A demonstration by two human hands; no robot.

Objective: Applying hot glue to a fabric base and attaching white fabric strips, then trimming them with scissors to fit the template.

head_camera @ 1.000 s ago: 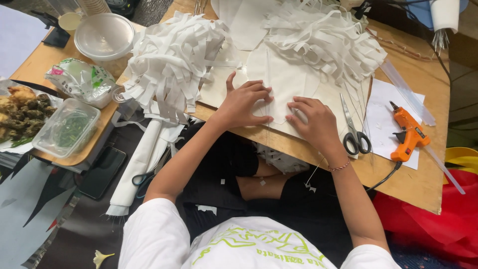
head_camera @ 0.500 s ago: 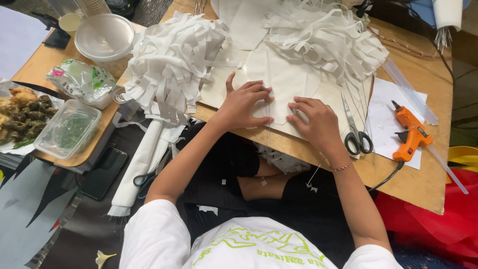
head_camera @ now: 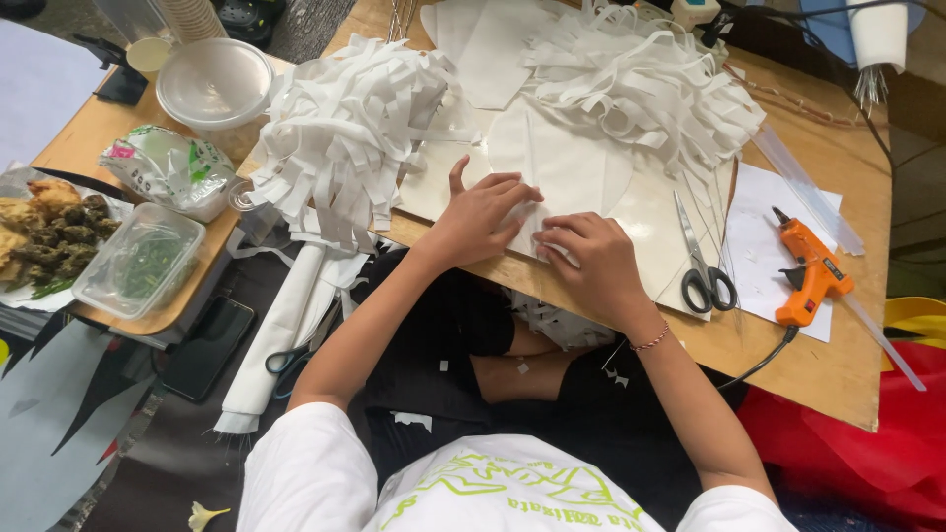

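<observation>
hands [head_camera: 537,232] drawn together, smooth white paper [head_camera: 572,177]

On the tables there are two heaps of cut white paper strips [head_camera: 345,138] [head_camera: 641,84], two pairs of scissors [head_camera: 702,266] [head_camera: 286,360], one orange glue gun [head_camera: 808,271], one black phone [head_camera: 209,347], one clear plastic bowl [head_camera: 215,84] and one lidded container of greens [head_camera: 140,261].

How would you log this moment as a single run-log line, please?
left hand: pressing white paper sheet | right hand: fingers on same sheet | scissors, orange glue gun: untouched at right | surface: wooden board
</observation>
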